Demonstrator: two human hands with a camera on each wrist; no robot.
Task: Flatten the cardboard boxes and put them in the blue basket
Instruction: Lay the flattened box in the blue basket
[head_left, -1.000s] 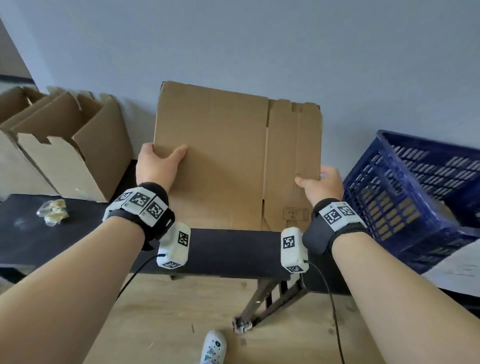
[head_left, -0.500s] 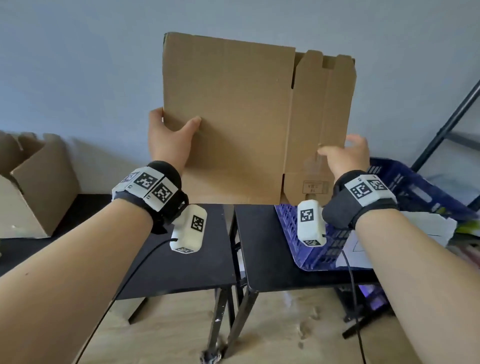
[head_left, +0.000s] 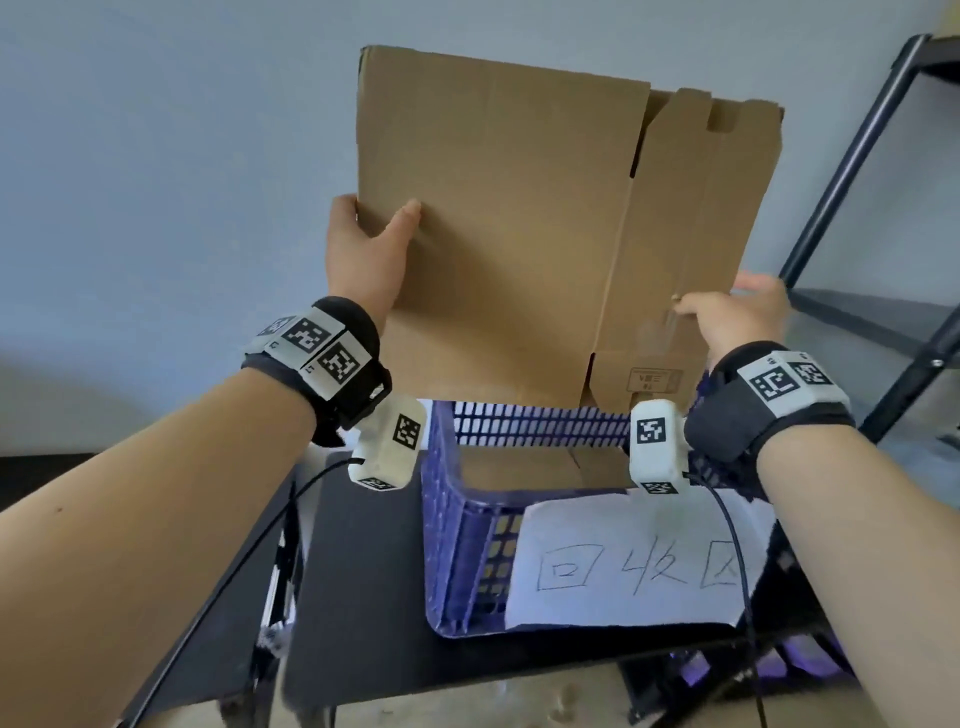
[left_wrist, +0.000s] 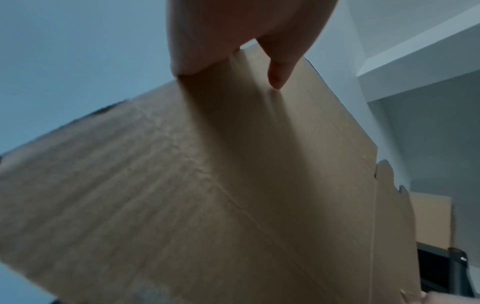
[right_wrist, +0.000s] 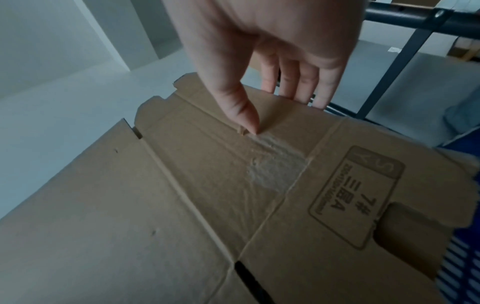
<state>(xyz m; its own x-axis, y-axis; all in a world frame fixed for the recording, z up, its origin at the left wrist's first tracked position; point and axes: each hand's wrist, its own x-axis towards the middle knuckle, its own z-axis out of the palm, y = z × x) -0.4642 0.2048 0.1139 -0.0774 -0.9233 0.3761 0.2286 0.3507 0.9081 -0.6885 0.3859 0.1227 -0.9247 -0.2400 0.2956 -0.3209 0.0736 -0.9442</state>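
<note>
Pale blue wall behind, black table below. Your left hand grips the flattened cardboard box at its left edge, thumb on the front face, fingers behind. You hold the box upright above the blue basket, its lower edge at the far rim. More cardboard lies inside the basket; a white handwritten paper sign is on its front. Your right hand pinches the right edge. Dark metal shelf frame at far right.
</note>
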